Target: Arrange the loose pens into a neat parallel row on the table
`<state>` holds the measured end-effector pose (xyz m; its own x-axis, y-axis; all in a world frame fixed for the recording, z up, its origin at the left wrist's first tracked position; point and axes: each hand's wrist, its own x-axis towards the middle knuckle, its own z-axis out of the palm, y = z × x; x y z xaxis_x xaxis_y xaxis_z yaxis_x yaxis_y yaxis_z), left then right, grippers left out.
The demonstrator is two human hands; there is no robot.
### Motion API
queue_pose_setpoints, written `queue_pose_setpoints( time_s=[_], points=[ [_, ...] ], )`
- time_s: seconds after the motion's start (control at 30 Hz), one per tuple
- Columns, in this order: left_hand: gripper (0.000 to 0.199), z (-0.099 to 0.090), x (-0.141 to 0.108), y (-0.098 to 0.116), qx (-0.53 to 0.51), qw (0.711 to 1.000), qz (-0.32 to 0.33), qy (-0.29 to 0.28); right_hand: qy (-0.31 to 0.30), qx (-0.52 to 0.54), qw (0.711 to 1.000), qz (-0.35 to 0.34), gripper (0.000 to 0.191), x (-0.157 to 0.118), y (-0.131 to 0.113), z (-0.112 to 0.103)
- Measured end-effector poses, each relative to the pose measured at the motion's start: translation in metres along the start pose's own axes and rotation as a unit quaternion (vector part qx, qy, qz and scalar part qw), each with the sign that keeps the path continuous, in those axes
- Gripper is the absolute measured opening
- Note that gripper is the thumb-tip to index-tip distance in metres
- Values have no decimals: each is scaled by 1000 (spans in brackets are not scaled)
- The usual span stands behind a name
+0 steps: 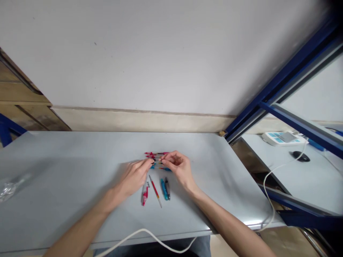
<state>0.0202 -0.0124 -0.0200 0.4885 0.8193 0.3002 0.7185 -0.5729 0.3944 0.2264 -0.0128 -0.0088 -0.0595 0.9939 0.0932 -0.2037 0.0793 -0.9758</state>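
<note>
L hand (137,174) & R hand (180,167) meet over mid surface (88,160), approx. level w/ each other. Thumb & fingers of each closed in a pinch on a thin pen part (157,161) held btwn them; exact piece too small to tell.

Under/just beyond fingertips: row of pens, lying roughly L–R. Red pens (150,154) on far side, blue pen (167,169) on near side; middle of row partly hidden by hands.

Near side of hands, L to R: clear/red pen (145,195), red refill (155,190) slanting, tip end twd near R, then blue barrel (164,189) & dark grey barrel (167,188) side by side, approx. parallel.

Far L of hands: crumpled clear plastic (8,191). White cable (143,230) loops at near edge. R, past blue frame (302,123): second table (321,178) w/ white device (284,138), blk mouse (301,156).
</note>
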Motion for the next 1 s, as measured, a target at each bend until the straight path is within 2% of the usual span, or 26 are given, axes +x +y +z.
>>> queue_pose_setpoints(
  time_s=[0.17,0.4,0.57,0.8,1.0],
  points=[
    [27,1,-1,-1,-2,1000,6,-2,26,13,1000,4,29,-1,1,1],
    [30,3,-4,-2,-29,1000,12,5,3,-87,994,-71,13,-9,3,6],
    [32,3,-4,0,-26,999,22,14,44,-76,994,-63,14,-8,-3,6],
    [31,5,-6,0,-34,999,13,-9,9,-67,997,-39,19,-5,2,4],
    [24,8,-6,2,-4,998,55,-12,-20,-129,991,-41,25,-8,11,4]
  ],
)
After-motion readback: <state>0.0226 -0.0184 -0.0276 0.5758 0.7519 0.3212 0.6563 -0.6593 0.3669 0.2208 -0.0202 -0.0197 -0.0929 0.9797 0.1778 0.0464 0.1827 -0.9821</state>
